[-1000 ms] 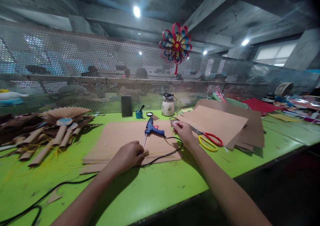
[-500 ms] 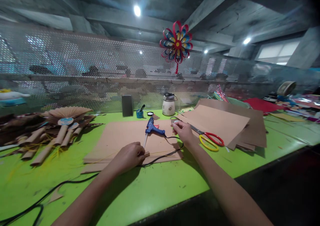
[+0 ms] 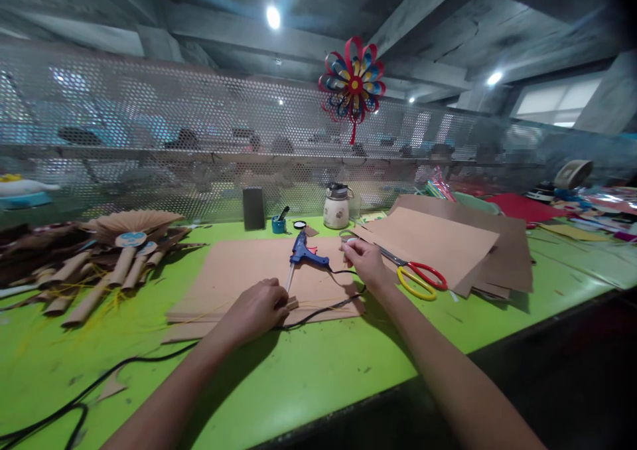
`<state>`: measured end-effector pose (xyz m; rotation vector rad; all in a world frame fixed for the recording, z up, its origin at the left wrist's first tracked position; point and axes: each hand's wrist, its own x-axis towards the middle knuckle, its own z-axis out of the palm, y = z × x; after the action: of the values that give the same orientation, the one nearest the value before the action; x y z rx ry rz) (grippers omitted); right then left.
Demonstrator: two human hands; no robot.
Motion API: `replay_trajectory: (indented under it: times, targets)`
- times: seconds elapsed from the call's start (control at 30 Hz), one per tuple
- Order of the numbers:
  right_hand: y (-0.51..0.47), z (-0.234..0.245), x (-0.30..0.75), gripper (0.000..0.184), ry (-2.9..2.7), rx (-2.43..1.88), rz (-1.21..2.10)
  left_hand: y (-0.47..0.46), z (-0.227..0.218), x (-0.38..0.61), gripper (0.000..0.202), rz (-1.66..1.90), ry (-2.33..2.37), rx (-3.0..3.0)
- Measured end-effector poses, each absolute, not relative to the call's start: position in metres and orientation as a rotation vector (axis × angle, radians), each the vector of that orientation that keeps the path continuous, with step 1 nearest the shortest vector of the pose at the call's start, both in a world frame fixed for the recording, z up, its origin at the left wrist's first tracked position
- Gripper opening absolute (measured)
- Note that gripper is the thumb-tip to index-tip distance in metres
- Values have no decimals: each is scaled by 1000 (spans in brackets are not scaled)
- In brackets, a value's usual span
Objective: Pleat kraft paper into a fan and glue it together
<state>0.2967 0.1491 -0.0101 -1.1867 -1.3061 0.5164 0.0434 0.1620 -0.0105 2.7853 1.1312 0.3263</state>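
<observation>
My left hand [image 3: 259, 308] rests closed on the near edge of a brown cardboard sheet [image 3: 239, 271], pinching a small brown paper piece [image 3: 291, 302]. A blue hot-glue gun [image 3: 303, 253] lies on the sheet just beyond it, its black cord [image 3: 323, 309] running under my left hand. My right hand [image 3: 365, 261] is to the right of the gun, fingers pinched on a small white object [image 3: 351, 241] that I cannot name.
Red-and-yellow scissors [image 3: 415, 275] lie on stacked brown sheets [image 3: 448, 241] at the right. Rolled paper fans [image 3: 114, 257] are piled at the left. A white jar [image 3: 336, 208], a dark block [image 3: 253, 209] and a blue pot [image 3: 279, 224] stand by the mesh screen. The green table [image 3: 323, 364] ends in front.
Both hands stay where they were. Only the view has shifted slightly.
</observation>
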Motion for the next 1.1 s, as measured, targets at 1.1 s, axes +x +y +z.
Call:
replay_trajectory:
  times: [1.1]
  targets:
    - [148, -12, 295, 24, -1373, -1233, 489, 165, 0, 40, 38, 584, 1361, 2644]
